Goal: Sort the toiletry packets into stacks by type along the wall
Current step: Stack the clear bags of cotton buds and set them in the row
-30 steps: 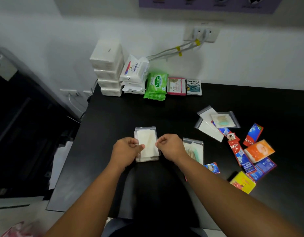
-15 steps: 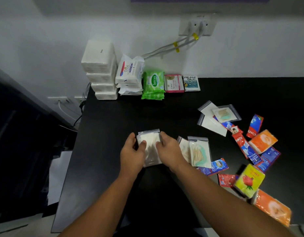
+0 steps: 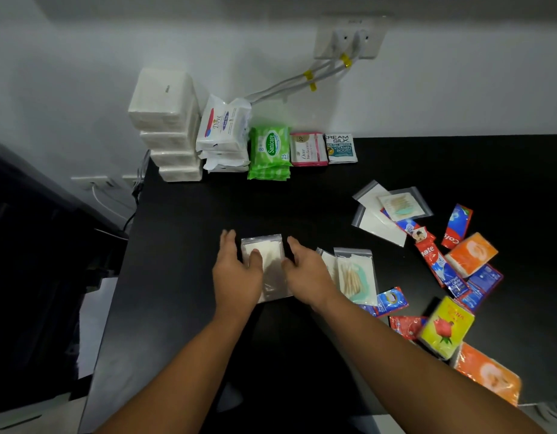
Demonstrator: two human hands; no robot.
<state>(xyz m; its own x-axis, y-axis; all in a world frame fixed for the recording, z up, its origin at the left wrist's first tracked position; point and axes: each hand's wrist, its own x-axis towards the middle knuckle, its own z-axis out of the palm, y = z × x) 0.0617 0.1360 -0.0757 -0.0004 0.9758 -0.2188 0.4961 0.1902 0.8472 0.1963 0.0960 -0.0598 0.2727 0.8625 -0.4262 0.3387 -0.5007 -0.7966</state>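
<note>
- Head view: we see the left hand and the right hand flanking a small stack of clear zip packets, which lies flat near the middle of the black table, well short of the wall.
- We read the left grip as open: the fingers lie straight along the stack's left edge and the thumb rests on top.
- We read the right grip as open too, with its fingers extended against the stack's right edge.
- Just right of that hand lies a cotton swab packet.
- Along the wall, left to right, we see white tissue packs, Dove wipes, Sanicare wipes, pink Dove sachets and a Cream Silk sachet.
- Loose on the right lie Colgate sachets, orange packs, a yellow pack and more clear packets.
</note>
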